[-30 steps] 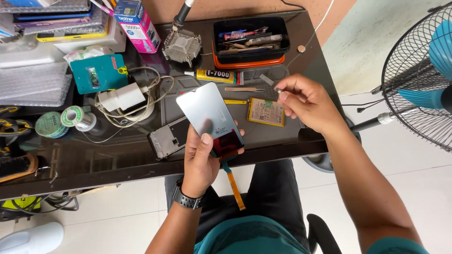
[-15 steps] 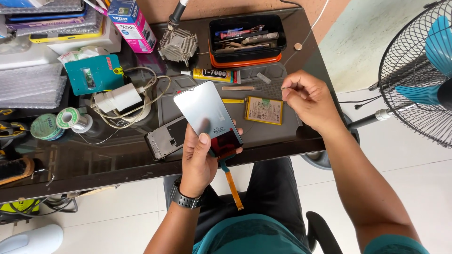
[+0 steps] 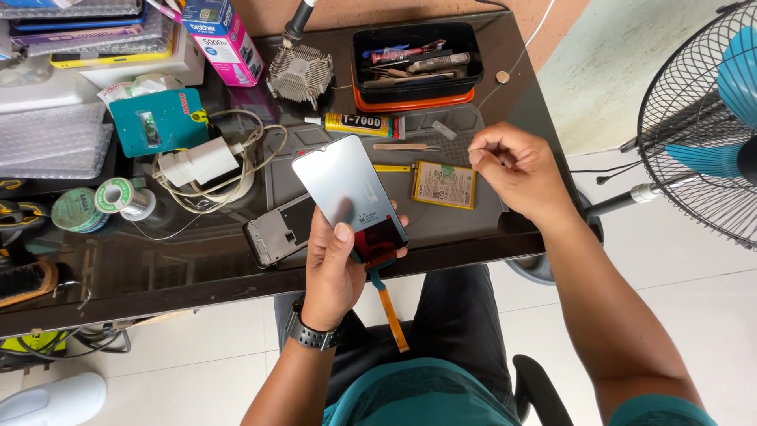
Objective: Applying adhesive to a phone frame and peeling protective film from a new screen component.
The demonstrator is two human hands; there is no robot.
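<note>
Grey, glossy screen panel [image 3: 347, 193] with an orange ribbon [image 3: 392, 312]; right of it a yellow battery [image 3: 444, 184]; behind it, perhaps black, a tool tray [image 3: 416, 55] rimmed orange.

You sit at a dark, glossy table [image 3: 181, 272] that mirrors daylight along its front edge. Under it runs a pale tiled floor [image 3: 678, 315]. To your right stands 1 pedestal fan [image 3: 702, 118] with a black wire guard and blue blades. Beyond the table's far edge shows a tan wall [image 3: 410, 9].
</note>
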